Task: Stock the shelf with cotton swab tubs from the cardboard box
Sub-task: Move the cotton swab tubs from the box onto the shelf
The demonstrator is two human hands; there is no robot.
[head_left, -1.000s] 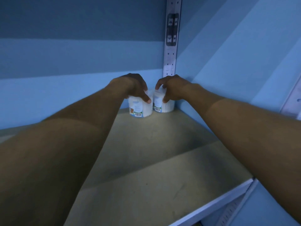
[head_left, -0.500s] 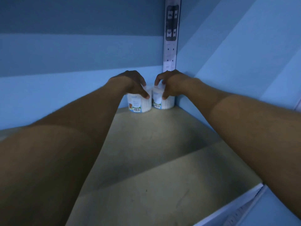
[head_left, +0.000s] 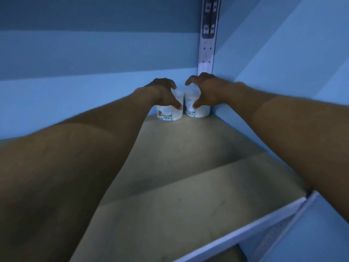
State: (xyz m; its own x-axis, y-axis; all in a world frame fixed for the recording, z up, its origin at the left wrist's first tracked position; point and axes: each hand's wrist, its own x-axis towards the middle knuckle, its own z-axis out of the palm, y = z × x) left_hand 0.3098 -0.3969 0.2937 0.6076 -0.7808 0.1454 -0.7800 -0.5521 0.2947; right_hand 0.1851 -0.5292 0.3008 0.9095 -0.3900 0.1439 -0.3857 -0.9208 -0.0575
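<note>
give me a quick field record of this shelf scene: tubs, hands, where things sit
tubs: left tub and right tub, upright, side by side
location: back right corner of shelf
left hand: grips left tub from above
right hand: grips right tub from above
upright: slotted shelf post behind the right tub
cardboard box: not in view

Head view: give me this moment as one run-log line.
stage: placing | left hand: grips left tub | right hand: grips right tub | tubs: upright, side by side, back right corner of shelf

A perforated metal upright (head_left: 207,44) stood in the far corner (dark slots up top), flanked by blue walls (head_left: 85,87).
</note>
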